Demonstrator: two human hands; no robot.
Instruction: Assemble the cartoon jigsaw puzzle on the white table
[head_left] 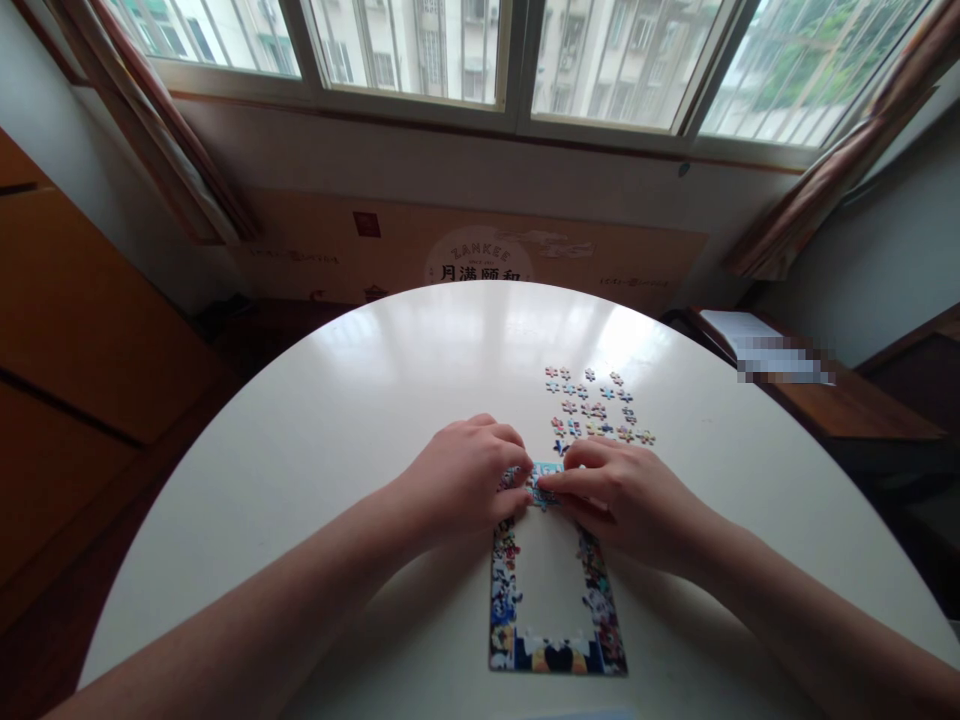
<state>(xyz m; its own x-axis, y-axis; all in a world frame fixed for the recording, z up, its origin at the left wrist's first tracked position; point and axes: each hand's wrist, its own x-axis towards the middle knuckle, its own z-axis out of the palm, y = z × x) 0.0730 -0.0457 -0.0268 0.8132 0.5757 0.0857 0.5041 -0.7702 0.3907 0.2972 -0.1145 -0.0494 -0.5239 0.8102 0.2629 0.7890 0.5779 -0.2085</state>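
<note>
A partly assembled jigsaw puzzle [502, 610] lies flat on the table, its border joined into an upright rectangle with bare tabletop showing inside. Joined blue pieces fill its far end. My left hand [469, 470] is curled over the far left corner, thumb and fingers closed about the edge. From the other side my right hand [630, 495] rests at the far right corner, its index finger pressed on the blue pieces and the other fingers bent. Both hands cover parts of the border. Whether a loose piece sits under the fingertips cannot be made out.
Several loose puzzle pieces [596, 410] are spread in rough rows beyond my right hand. The round white table [300, 450] curves away toward a wall and windows. At the right, papers [750, 335] lie on a brown wooden surface [870, 405].
</note>
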